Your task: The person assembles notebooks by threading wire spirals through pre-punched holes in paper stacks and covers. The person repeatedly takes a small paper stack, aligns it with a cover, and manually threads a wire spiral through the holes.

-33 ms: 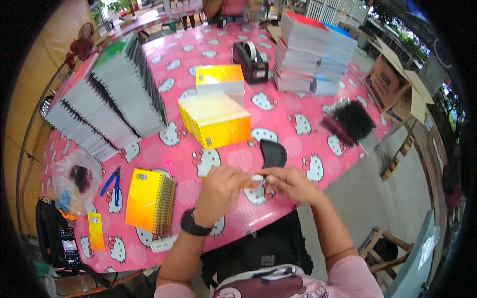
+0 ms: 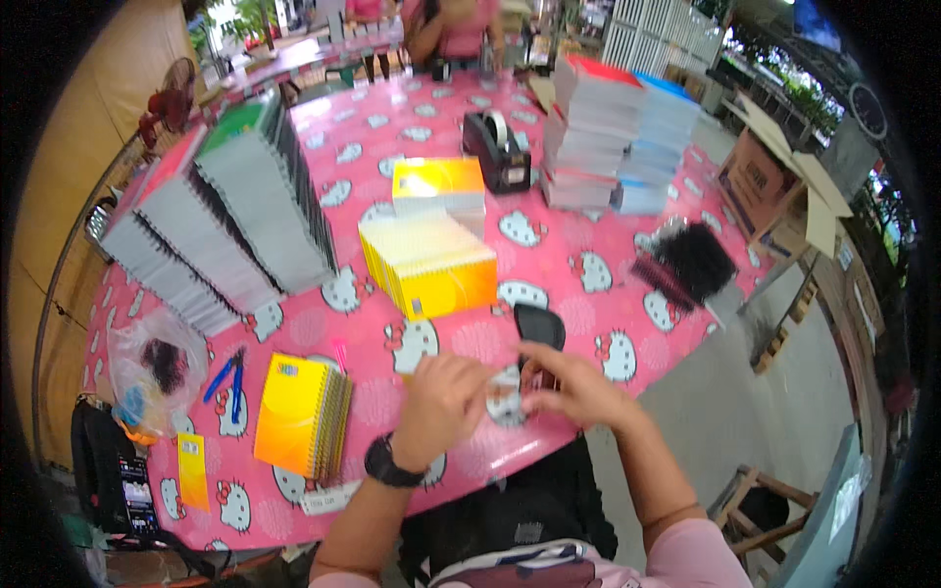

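My left hand [image 2: 446,407], with a black watch on its wrist, is over the near part of the table with its fingers curled. A small blurred orange and white piece [image 2: 502,389] shows beside its fingertips; whether they grip it I cannot make out. Just right of it, my right hand [image 2: 573,384] has thumb and forefinger apart. A black curved flat object [image 2: 539,326] lies beyond the right fingers. Left of my hands stands a stack of yellow-orange spiral notebooks [image 2: 302,416]. Farther off is a row of similar yellow notebooks [image 2: 431,265].
Tall stacks of spiral-bound books [image 2: 221,211] stand at left, more book stacks [image 2: 618,132] at far right. Around the table lie blue pliers [image 2: 230,382], a tape dispenser [image 2: 498,152], black coils [image 2: 691,263] and a plastic bag [image 2: 157,363]. A person [image 2: 456,34] is across the table.
My right thumb and forefinger have parted from their pinch near the left fingertips. The view has tilted slightly, so the table sits lower in the picture.
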Demonstrator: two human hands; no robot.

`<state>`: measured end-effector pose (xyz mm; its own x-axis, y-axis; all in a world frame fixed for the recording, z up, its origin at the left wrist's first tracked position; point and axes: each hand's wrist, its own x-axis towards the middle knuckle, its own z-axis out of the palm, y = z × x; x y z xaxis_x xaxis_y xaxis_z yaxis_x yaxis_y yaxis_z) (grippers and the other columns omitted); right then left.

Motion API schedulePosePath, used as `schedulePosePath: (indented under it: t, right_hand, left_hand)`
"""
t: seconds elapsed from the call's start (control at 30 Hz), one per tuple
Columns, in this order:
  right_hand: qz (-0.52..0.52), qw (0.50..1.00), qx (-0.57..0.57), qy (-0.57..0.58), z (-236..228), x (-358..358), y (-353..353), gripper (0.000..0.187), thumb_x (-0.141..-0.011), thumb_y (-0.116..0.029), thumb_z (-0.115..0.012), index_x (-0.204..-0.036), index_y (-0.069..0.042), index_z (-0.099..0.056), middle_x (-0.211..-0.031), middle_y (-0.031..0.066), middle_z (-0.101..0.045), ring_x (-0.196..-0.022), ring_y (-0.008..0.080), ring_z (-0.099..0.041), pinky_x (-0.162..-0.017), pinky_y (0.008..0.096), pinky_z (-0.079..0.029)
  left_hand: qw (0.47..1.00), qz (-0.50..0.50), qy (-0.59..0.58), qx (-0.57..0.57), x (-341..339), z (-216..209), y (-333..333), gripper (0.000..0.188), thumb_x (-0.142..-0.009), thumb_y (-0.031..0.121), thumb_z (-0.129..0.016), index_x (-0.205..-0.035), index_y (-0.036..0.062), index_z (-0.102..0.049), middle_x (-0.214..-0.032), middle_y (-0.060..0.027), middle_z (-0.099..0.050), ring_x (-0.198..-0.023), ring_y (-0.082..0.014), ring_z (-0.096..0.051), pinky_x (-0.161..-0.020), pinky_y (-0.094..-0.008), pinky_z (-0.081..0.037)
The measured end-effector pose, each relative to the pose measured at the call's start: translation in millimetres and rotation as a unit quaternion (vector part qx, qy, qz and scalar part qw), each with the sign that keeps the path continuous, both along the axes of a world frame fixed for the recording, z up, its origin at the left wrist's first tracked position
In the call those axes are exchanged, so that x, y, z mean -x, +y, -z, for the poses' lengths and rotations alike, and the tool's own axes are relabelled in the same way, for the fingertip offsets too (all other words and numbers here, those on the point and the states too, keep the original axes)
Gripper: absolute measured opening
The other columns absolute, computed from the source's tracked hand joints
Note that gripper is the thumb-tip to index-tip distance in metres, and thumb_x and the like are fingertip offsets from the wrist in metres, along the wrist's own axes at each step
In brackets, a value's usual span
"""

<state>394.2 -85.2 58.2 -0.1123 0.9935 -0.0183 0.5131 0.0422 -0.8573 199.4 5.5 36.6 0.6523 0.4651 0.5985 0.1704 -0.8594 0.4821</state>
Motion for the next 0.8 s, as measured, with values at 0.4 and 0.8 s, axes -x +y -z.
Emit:
schedulePosePath:
  t: [0.4,0.8]
  right_hand:
    - [-0.051,0.996,0.077,0.000,-1.1,0.0,3.1,0.044,-0.091,-0.016,-0.054,-0.131,-0.006,-0.040,-0.084,0.0067,-0.057,-0.079,0.0150,-0.059,-0.068,0.0294,-0.047]
    - [-0.018,0.968,-0.101,-0.229,41.1,-53.7,39.8,0.073,-0.061,-0.040,-0.080,-0.124,-0.014,-0.052,-0.134,0.0229,-0.037,-0.121,0.0387,-0.039,-0.100,0.0454,-0.033]
  left_hand:
    - [0.999,0.018,0.024,-0.016,-7.9,5.9,-13.1,0.023,-0.069,0.019,-0.070,-0.089,0.0110,-0.062,-0.084,-0.0048,-0.056,-0.080,-0.0241,-0.052,-0.072,-0.0364,-0.038]
    - [0.986,0.098,0.136,0.025,6.5,-0.2,-4.5,0.022,-0.073,0.023,-0.069,-0.088,0.0092,-0.062,-0.096,-0.0051,-0.059,-0.090,-0.0230,-0.055,-0.078,-0.0358,-0.039]
